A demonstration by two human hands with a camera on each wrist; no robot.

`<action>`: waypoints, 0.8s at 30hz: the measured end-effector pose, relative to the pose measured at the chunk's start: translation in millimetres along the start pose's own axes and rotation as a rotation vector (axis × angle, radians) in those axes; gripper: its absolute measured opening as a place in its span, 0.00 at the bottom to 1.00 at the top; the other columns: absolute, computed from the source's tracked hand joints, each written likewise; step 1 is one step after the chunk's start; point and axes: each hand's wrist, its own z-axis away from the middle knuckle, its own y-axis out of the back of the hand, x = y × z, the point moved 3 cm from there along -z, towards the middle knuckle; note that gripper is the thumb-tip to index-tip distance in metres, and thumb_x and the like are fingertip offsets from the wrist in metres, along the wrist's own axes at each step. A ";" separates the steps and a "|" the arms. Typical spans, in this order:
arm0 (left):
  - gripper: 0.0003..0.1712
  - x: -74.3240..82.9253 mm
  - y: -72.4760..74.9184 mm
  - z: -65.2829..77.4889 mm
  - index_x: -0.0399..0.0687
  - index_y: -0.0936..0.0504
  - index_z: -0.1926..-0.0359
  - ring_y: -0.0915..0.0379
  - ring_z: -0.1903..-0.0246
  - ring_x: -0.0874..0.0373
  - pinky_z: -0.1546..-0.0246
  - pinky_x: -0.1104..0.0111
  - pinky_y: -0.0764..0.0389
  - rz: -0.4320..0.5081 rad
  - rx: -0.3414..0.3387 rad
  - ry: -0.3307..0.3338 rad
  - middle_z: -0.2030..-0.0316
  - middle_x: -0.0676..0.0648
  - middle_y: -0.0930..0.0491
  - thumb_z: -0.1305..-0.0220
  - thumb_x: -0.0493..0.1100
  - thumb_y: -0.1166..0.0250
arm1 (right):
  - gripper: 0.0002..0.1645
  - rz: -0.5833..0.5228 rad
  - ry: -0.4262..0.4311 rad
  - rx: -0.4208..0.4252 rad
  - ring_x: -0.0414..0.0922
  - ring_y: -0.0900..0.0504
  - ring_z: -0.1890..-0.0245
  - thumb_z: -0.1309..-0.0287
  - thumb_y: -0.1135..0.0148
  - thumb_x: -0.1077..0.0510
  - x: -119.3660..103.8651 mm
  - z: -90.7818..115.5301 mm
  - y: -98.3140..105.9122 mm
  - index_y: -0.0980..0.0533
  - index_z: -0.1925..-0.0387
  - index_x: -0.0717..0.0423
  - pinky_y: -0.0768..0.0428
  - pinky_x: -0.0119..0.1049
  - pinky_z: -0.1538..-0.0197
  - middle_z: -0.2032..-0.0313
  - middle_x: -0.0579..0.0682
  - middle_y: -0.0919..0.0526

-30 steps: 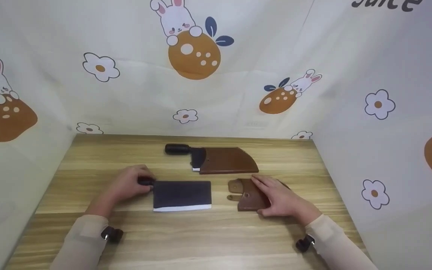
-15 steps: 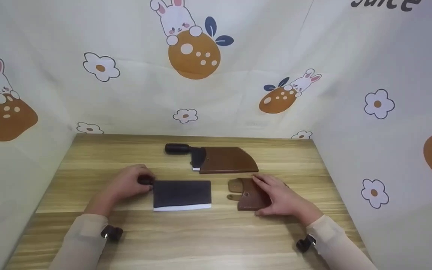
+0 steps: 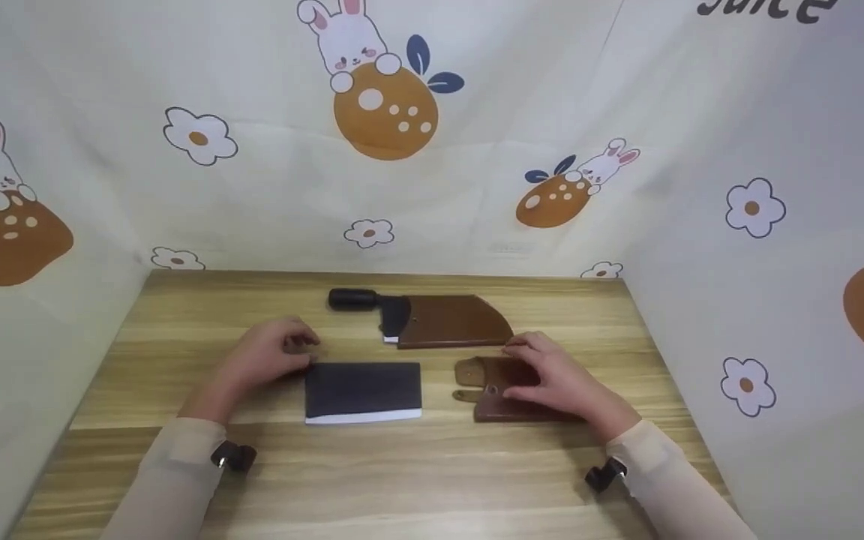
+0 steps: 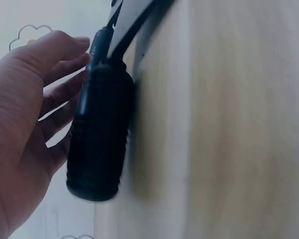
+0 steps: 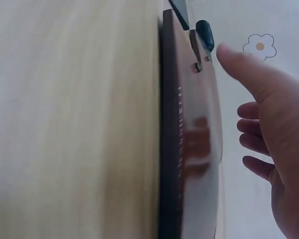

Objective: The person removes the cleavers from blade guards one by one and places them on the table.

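Observation:
A cleaver with a dark rectangular blade (image 3: 363, 390) and a pale cutting edge lies flat on the wooden table. Its black handle (image 4: 100, 134) shows in the left wrist view, while my left hand (image 3: 263, 356) covers it in the head view. The left fingers are loosely bent beside the handle, with nothing gripped. To the right lies an unfilled brown leather sheath (image 3: 493, 409) with two strap ends pointing left. Over it hovers my right hand (image 3: 559, 375), fingers relaxed, and the right wrist view shows a gap between the fingers and the leather.
Behind them lies a second cleaver, its black handle (image 3: 353, 299) to the left and its blade inside a brown sheath (image 3: 454, 322). The wooden table (image 3: 387, 480) meets patterned cloth walls (image 3: 267, 195) at the back and both sides.
My left hand has let go of the cleaver's handle and risen slightly. My right hand has lifted off the brown sheath. Cleaver and sheath stay where they were.

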 end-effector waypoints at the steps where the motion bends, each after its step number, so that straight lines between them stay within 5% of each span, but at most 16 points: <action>1: 0.12 2.5 0.2 -4.1 0.45 0.08 0.50 0.17 0.52 0.50 0.47 0.48 0.16 -0.003 0.003 -0.006 0.54 0.49 0.13 0.33 0.40 0.23 | 0.41 0.008 0.005 0.005 0.51 0.22 0.35 0.42 0.14 0.44 -0.7 -3.4 0.8 0.18 0.34 0.61 0.21 0.53 0.29 0.37 0.53 0.19; 10: 0.12 22.5 -4.1 -49.0 0.46 0.08 0.50 0.18 0.47 0.44 0.45 0.46 0.16 -0.009 0.016 -0.035 0.50 0.46 0.14 0.32 0.44 0.23 | 0.44 0.085 -0.020 -0.008 0.55 0.22 0.36 0.40 0.15 0.44 0.1 -37.8 6.5 0.21 0.30 0.63 0.22 0.55 0.29 0.37 0.57 0.20; 24: 0.22 29.9 -22.3 -106.6 0.45 0.12 0.42 0.23 0.40 0.41 0.31 0.44 0.25 -0.212 0.066 -0.017 0.44 0.42 0.18 0.33 0.47 0.21 | 0.41 0.111 -0.028 -0.028 0.57 0.22 0.37 0.39 0.16 0.44 0.5 -78.3 4.3 0.20 0.33 0.62 0.23 0.55 0.29 0.39 0.59 0.20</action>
